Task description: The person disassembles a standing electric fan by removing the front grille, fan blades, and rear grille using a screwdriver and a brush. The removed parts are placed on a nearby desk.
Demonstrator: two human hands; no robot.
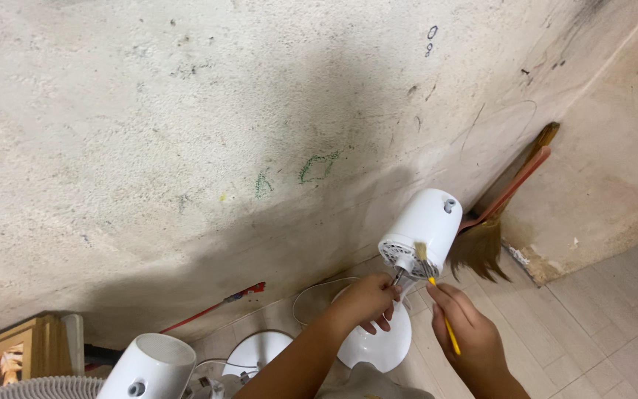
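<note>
View from my head, looking down toward a scuffed plaster wall (186, 111) and a pale tiled floor (599, 310). My left hand (367, 299) is closed around the metal shaft at the front of a white fan motor housing (426, 225), fingers curled shut beneath the vented face, steadying it. My right hand (467, 332) is closed in a pinch on the yellow handle of a small paintbrush (437, 295); the bristle end rests against the vented face of the housing, just above the shaft.

The housing lies up and slightly to the right of my left hand and up and to the left of my right hand. Its long axis runs from the vented face, lower left, to the rounded rear, upper right, tilted away from me toward the wall. The brush's long axis runs from my right hand up and to the left, meeting the face at a shallow angle. My left hand touches the motor at the shaft; my right hand reaches it only through the brush, so the left is the nearer.

Beneath both hands a white round fan base (378, 347) rests on the floor. A second white housing (149, 366) stands at lower left, beside a white grille (38, 388) and a wooden frame (9, 347). A broom (492, 229) leans in the corner, just behind the motor.
</note>
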